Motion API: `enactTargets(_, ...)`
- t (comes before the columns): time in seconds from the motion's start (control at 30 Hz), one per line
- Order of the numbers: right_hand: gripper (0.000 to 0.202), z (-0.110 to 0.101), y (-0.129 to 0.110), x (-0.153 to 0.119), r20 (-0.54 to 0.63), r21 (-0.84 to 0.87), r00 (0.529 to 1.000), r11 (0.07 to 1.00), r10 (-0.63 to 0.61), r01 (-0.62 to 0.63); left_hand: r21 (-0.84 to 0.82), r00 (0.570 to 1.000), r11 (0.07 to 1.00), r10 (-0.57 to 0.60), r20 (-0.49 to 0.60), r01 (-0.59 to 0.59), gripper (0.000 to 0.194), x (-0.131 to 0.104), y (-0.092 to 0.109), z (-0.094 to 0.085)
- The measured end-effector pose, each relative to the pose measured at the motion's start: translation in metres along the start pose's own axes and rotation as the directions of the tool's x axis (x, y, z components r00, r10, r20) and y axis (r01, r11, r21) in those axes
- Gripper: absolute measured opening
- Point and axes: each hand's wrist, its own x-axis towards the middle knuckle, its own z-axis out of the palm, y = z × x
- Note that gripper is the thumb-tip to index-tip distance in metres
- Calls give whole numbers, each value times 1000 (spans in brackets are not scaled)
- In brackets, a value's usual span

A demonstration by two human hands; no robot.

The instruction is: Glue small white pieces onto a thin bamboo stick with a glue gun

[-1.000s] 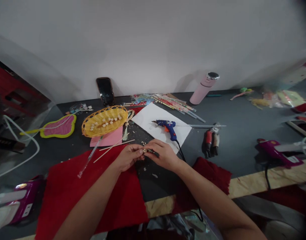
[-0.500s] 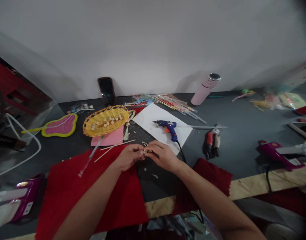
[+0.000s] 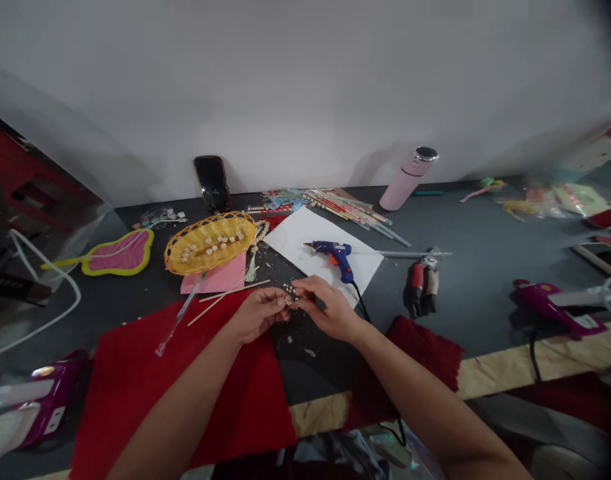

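Observation:
Over the dark table, my left hand [image 3: 262, 312] is closed in a pinch on a small pale beaded piece [image 3: 288, 301], mostly covered by the thumb and fingertips. My right hand [image 3: 326, 308] is close against it on the right, with forefinger and thumb apart and the fingertips beside the piece. Just beyond the fingertips lie several loose pale beads [image 3: 288, 287]. A blue hot glue gun [image 3: 338, 255] with a clear glue stick in its back rests on a white sheet [image 3: 290, 233] past my hands.
Left of centre stands a yellow woven basket [image 3: 205, 259] of pale bead clusters. Thin wooden sticks [image 3: 225, 297] lie near a red cloth [image 3: 150, 373]. Pliers [image 3: 424, 287] are to the right. A pink flask [image 3: 409, 179] and a phone [image 3: 212, 183] stand by the wall.
My right forefinger has lifted and spread away from the thumb, opening a gap beside the beaded piece. My left hand keeps its pinch almost unmoved.

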Motion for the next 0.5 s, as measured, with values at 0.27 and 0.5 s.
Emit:
enactTargets(0.27, 12, -4, 3, 2, -126, 17, 979, 987, 162, -161, -3, 1000, 1000, -22, 5, 22, 21, -2, 3, -1)
enactTargets(0.5, 18, -6, -3, 4, -48, 128, 989, 983, 140, -132, 18, 1000, 999, -26, 6, 26, 21, -1, 0, -2)
